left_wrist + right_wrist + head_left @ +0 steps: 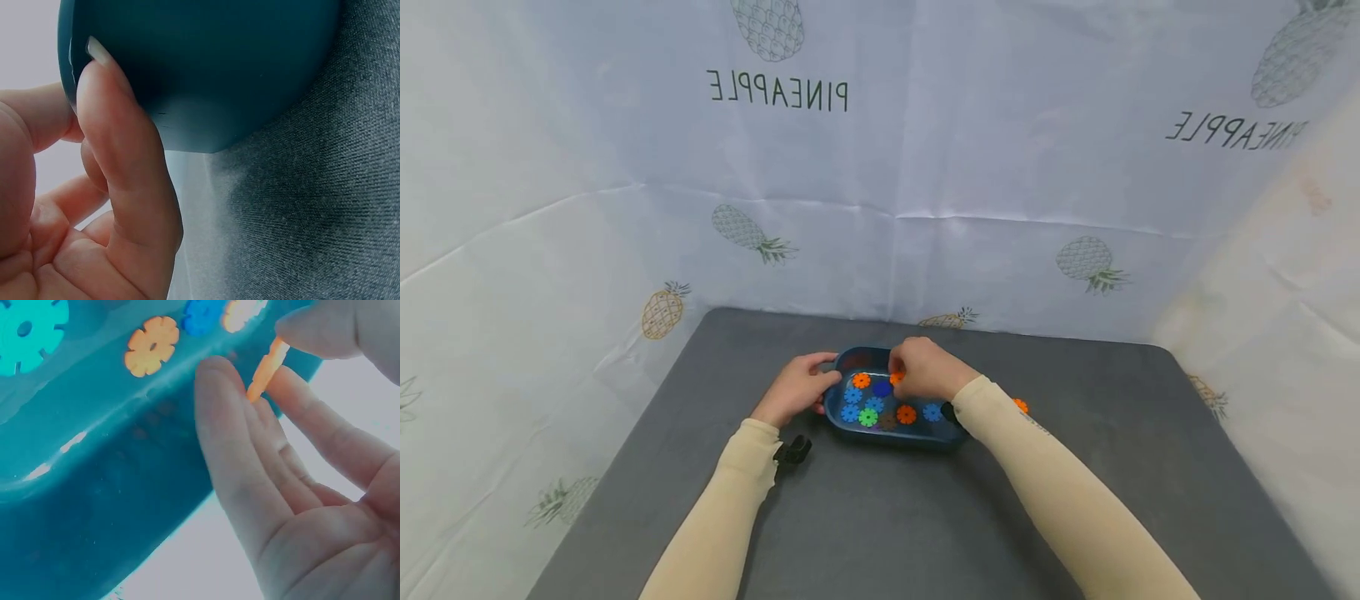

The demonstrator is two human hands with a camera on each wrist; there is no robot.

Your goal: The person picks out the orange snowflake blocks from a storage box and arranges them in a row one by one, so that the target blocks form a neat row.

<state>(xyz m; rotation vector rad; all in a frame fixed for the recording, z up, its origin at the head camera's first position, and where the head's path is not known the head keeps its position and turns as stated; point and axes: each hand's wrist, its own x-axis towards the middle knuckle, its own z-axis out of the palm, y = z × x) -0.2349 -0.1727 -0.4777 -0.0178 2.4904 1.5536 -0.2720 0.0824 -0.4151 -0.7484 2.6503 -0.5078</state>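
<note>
On the table sits a dark blue plastic tub (891,439) (212,69) holding several notched plastic discs, among them a green disc (868,417), a brown disc (887,421) and an orange disc (906,414). My left hand (796,388) (128,169) grips the tub's left end, fingers and thumb on either side of the rim. Over the tub's far right part, my right hand (931,370) pinches another orange disc (267,370) edge-on between thumb and fingers. Part of the tub's right side is hidden behind the right hand and wrist.
One more orange disc (1021,405) shows just beyond the right forearm, partly covered by it. The grey table (865,517) meets a hanging white cloth (895,167) printed with pineapples at the back and sides. Black wrist mounts (796,451) stick out below the sleeves.
</note>
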